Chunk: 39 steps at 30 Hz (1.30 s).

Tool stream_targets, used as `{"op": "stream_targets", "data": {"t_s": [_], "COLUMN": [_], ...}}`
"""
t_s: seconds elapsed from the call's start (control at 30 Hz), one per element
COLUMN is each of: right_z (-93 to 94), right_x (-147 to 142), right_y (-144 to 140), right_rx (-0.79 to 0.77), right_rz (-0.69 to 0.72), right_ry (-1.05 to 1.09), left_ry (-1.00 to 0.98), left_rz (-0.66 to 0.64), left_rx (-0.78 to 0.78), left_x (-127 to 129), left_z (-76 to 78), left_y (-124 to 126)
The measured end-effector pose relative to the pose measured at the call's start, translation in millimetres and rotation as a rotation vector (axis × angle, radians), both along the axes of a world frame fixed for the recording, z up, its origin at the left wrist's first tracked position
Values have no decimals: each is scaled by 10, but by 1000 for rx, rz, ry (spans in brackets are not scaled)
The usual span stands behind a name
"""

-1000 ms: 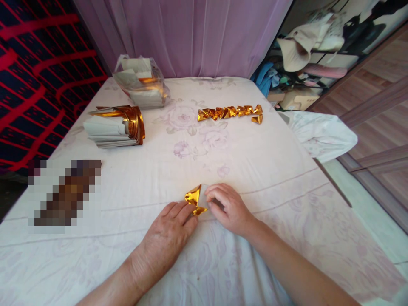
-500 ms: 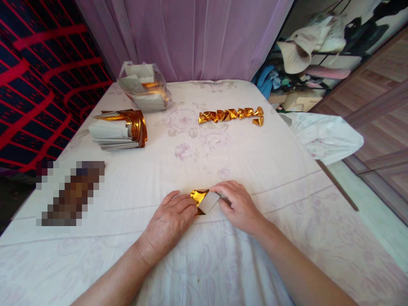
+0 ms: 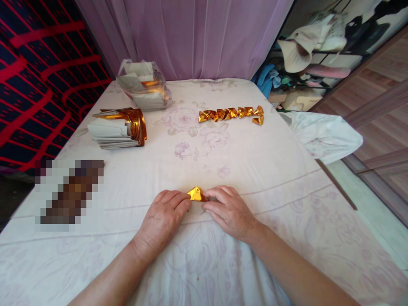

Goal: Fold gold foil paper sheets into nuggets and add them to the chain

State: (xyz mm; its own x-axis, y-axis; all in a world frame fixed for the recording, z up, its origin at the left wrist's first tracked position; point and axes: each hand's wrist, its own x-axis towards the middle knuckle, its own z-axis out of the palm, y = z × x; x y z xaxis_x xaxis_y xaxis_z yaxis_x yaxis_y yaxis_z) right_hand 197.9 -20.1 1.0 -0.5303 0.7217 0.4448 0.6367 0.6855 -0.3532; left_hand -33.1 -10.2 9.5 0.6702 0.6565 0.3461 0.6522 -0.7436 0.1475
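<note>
Between my two hands, low over the near part of the table, is a small folded piece of gold foil paper (image 3: 196, 194), its shiny side showing. My left hand (image 3: 167, 213) has its fingers closed on the left end of the paper. On the right end, the thumb and fingers of my right hand (image 3: 230, 211) pinch it. Farther off, a row of folded gold foil pieces (image 3: 228, 114) lies on the cloth, with one more piece (image 3: 258, 120) just in front of its right end.
A stack of grey-backed gold foil sheets (image 3: 116, 132) lies at the left. Behind it stands a clear plastic bag (image 3: 143, 87) of similar sheets. A flowered cloth (image 3: 197, 153) covers the table. A blurred-out item (image 3: 73, 191) lies near the left edge; a white bag (image 3: 328, 134) is beyond the right edge.
The grey underside of the paper has gone from view; the piece is now folded smaller and shows gold. My right hand has come closer to my left.
</note>
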Motion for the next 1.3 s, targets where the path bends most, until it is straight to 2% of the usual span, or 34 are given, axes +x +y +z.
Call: {"op": "stream_targets", "data": {"t_s": [0.17, 0.37, 0.53, 0.77, 1.3], "right_z": [-54, -42, -56, -58, -33], "right_x": [-10, -12, -15, 7, -23], "right_y": [16, 29, 31, 34, 35], "right_rx": [-67, -162, -179, -191, -199], "right_rz": [2, -94, -117, -99, -131], "right_ry": [46, 59, 34, 45, 65], "left_ry": [-15, 28, 85, 165, 142], "left_rz": [-2, 47, 43, 68, 87], "left_rx": [-30, -79, -29, -28, -99], "left_x": [16, 81, 101, 115, 139], "left_z": [-31, -5, -4, -7, -19], "left_y": [-96, -241, -316, -332, -340]}}
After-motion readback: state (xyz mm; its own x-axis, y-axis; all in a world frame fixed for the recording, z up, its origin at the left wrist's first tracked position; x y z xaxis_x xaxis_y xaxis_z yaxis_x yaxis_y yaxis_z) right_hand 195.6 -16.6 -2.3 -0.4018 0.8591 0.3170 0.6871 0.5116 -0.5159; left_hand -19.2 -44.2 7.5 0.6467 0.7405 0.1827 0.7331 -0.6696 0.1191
